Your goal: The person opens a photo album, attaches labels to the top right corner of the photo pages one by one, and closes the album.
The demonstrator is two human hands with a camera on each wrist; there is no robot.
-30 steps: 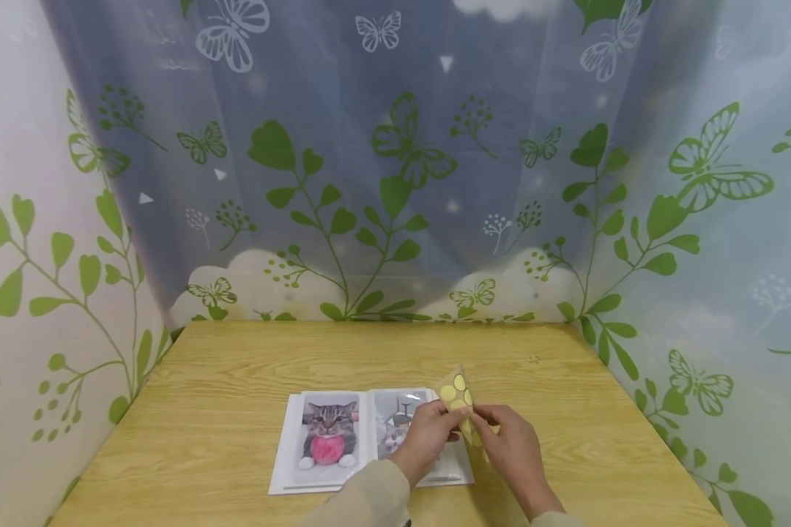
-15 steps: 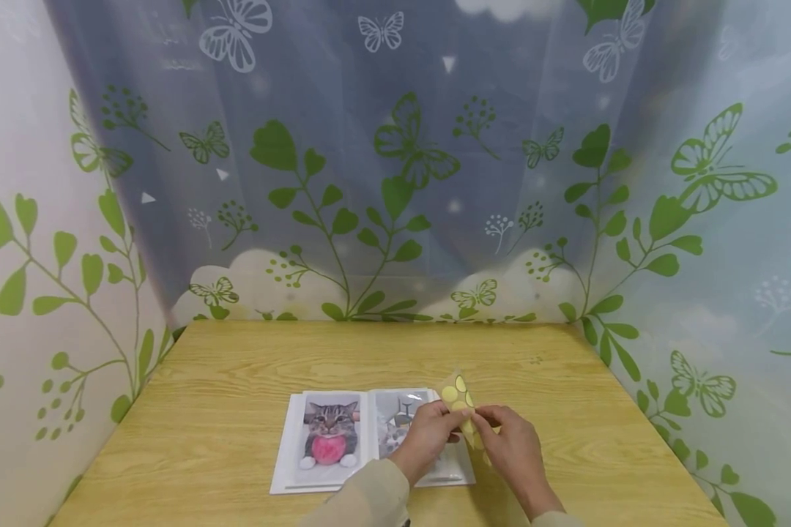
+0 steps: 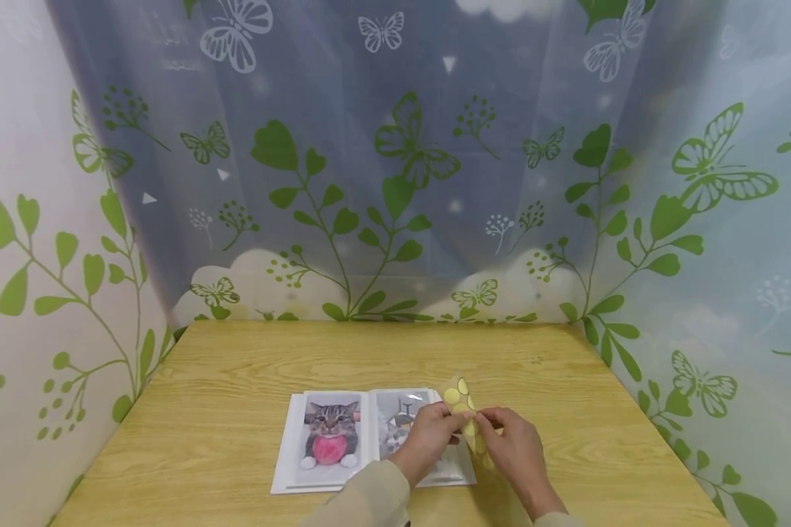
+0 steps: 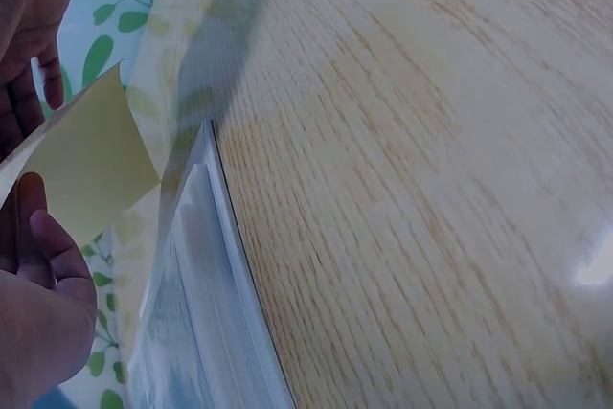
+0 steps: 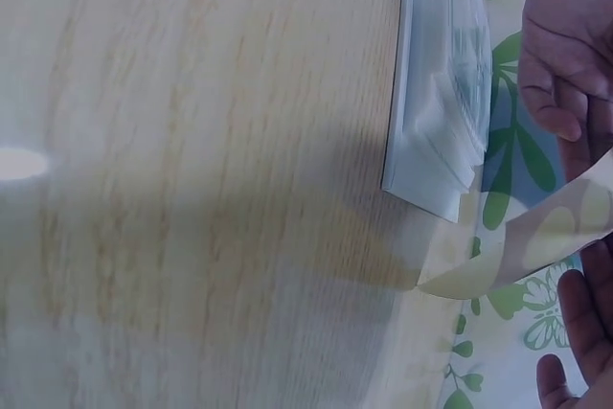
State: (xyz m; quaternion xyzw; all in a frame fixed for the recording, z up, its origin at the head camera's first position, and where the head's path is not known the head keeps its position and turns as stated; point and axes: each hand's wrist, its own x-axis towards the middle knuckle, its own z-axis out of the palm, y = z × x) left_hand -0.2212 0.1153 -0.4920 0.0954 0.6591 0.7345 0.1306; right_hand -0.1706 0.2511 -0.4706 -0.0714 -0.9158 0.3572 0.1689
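A pale sheet of round yellow stickers (image 3: 460,399) is held up in the head view, above the right part of an open photo album (image 3: 282,457). My left hand (image 3: 428,437) pinches the sheet's left side between thumb and fingers. At the sheet's right edge, my right hand (image 3: 515,448) pinches with thumb and forefinger; whether a sticker is between them is too small to tell. In the left wrist view the sheet's plain side (image 4: 96,155) faces the camera. The sheet (image 5: 536,246) bends in a curve in the right wrist view.
The album's left page shows a cat photo (image 3: 329,437); my left hand and sleeve cover part of the right page. A wooden table (image 3: 224,351) lies beneath. Leaf-and-butterfly patterned curtains (image 3: 329,183) enclose the back and both sides.
The sticker sheet has tipped slightly down and right, and more of its lower stickers show between the hands. My right hand has shifted a little; the left stays almost in place.
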